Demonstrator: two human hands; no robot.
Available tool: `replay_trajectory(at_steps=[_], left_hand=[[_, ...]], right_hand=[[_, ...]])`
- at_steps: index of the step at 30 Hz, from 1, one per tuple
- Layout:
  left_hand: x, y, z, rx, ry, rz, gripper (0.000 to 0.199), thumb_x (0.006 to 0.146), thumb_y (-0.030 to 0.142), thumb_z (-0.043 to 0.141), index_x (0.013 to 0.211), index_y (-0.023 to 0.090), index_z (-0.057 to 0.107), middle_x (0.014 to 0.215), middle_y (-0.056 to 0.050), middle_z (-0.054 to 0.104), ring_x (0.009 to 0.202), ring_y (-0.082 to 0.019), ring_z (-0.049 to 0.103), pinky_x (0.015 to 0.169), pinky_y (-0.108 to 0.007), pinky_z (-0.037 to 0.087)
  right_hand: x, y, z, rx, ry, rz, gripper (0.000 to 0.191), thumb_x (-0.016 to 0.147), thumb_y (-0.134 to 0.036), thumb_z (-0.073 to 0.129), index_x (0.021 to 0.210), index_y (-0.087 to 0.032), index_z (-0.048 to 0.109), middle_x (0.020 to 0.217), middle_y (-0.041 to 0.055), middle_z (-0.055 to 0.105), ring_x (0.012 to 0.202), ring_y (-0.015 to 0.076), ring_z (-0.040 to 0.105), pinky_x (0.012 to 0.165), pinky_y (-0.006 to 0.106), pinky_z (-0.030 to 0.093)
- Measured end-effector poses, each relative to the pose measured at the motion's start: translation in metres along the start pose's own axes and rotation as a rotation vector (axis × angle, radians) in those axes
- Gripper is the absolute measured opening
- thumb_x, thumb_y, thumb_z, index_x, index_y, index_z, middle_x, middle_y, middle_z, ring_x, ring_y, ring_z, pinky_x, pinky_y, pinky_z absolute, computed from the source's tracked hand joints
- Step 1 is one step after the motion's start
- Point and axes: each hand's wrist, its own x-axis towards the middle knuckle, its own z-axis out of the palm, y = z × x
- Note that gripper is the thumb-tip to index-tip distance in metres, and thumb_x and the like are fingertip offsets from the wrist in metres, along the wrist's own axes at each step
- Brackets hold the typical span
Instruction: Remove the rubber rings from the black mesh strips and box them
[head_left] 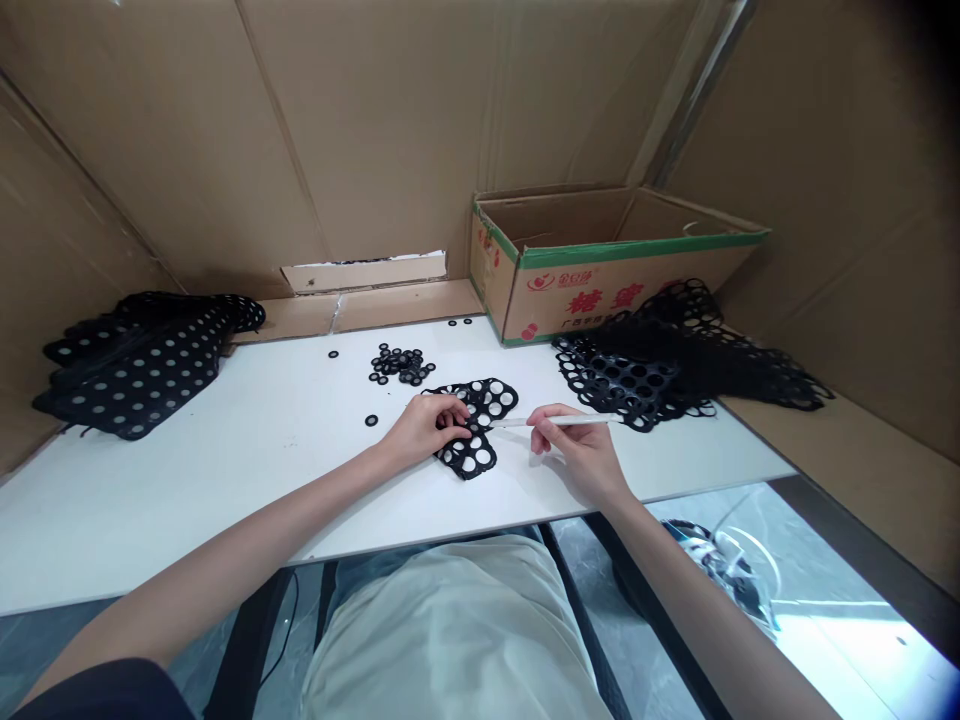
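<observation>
Over a beige shirt (450,630), the left hand (424,430) lies open on a holed black sheet (469,458), the right hand (581,450) clenches a white stick (514,423), and loose black rings (401,365) lie at 12 o'clock.

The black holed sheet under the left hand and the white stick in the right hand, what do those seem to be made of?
The black holed sheet looks like moulded rubber or soft plastic: matte, with a slightly uneven outline, under the left hand. The slender white stick in the right hand looks like smooth plastic, though painted wood is possible.

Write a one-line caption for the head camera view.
Left hand pins a black perforated sheet; right hand holds a white stick.
</observation>
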Motion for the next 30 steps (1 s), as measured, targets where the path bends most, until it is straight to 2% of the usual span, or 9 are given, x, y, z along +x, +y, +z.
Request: replay_trajectory(at_steps=[6, 16, 20, 23, 26, 30], left_hand=[[0.000, 0.002, -0.001, 0.037, -0.007, 0.018, 0.014, 0.069, 0.024, 0.067, 0.077, 0.014, 0.063, 0.070, -0.001, 0.063, 0.060, -0.009, 0.054, 0.058, -0.021, 0.044], [0.000, 0.002, -0.001, 0.099, -0.028, 0.037, 0.013, 0.071, 0.024, 0.066, 0.077, 0.014, 0.062, 0.073, -0.001, 0.062, 0.062, -0.009, 0.054, 0.059, -0.020, 0.044], [-0.001, 0.004, -0.003, 0.325, -0.093, 0.202, 0.014, 0.080, 0.026, 0.055, 0.086, 0.015, 0.061, 0.082, -0.004, 0.062, 0.072, -0.012, 0.057, 0.065, -0.022, 0.044], [0.000, 0.008, -0.006, 0.582, -0.184, 0.376, 0.021, 0.087, 0.023, 0.042, 0.088, 0.014, 0.060, 0.083, -0.007, 0.061, 0.077, -0.015, 0.057, 0.068, -0.026, 0.044], [0.004, 0.011, -0.008, 0.741, -0.280, 0.509, 0.020, 0.085, 0.013, 0.039, 0.085, 0.011, 0.059, 0.079, -0.010, 0.060, 0.076, -0.017, 0.056, 0.069, -0.029, 0.043], [0.011, 0.015, -0.011, 0.767, -0.326, 0.519, 0.018, 0.082, 0.010, 0.040, 0.078, 0.012, 0.058, 0.071, -0.008, 0.057, 0.066, -0.016, 0.053, 0.062, -0.027, 0.041]], right_hand=[[0.001, 0.003, 0.000, 0.019, -0.076, 0.055, 0.029, 0.074, -0.044, 0.059, 0.076, -0.016, 0.061, 0.056, 0.0015, 0.056, 0.053, 0.0114, 0.049, 0.052, 0.025, 0.040], [0.001, 0.003, 0.003, 0.084, -0.088, 0.087, 0.029, 0.072, -0.044, 0.062, 0.077, -0.015, 0.063, 0.056, 0.0011, 0.057, 0.052, 0.0102, 0.049, 0.051, 0.023, 0.040], [0.000, 0.000, 0.003, -0.016, -0.085, 0.086, 0.032, 0.072, -0.043, 0.061, 0.087, -0.016, 0.067, 0.063, 0.0034, 0.062, 0.058, 0.0126, 0.053, 0.058, 0.026, 0.045], [-0.001, -0.002, 0.002, -0.112, -0.088, 0.057, 0.031, 0.073, -0.043, 0.060, 0.082, -0.016, 0.069, 0.066, 0.0051, 0.064, 0.062, 0.0148, 0.056, 0.061, 0.028, 0.046], [0.000, -0.002, 0.002, -0.133, -0.104, 0.042, 0.030, 0.074, -0.044, 0.059, 0.078, -0.015, 0.069, 0.066, 0.0052, 0.064, 0.062, 0.0148, 0.055, 0.061, 0.027, 0.045], [0.005, 0.000, 0.004, -0.041, -0.056, 0.060, 0.034, 0.075, -0.047, 0.056, 0.079, -0.015, 0.067, 0.063, 0.0049, 0.062, 0.057, 0.0130, 0.053, 0.055, 0.025, 0.043]])
